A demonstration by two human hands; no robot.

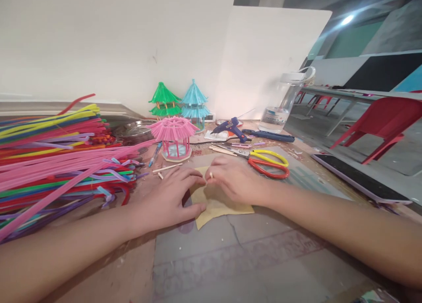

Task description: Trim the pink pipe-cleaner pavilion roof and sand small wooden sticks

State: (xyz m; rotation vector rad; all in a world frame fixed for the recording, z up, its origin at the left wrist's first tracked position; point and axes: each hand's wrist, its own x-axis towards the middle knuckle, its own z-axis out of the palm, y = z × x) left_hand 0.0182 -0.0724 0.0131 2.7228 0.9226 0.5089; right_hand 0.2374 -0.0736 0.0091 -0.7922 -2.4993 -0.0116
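A yellow sheet with curled edges [224, 207], perhaps sandpaper, lies on the grey mat under both hands. My right hand [232, 180] is closed over it, pinching a short pale wooden stick [211, 175] whose end pokes out between the fingers. At the sheet's left edge rests my left hand [180, 191], thumb and fingers apart, with nothing visible in its grasp. Just beyond it are loose wooden sticks [167, 168] and a pink pavilion model [174, 138] on a pale base. Scissors with yellow and red handles [268, 163] lie past my right hand.
Bundles of coloured pipe cleaners [59, 162] crowd the left side. Green [164, 100] and blue [194, 101] pavilion models stand behind the pink one. A blue glue gun [231, 128], a clear water bottle [278, 105] and a phone [358, 177] sit toward the right.
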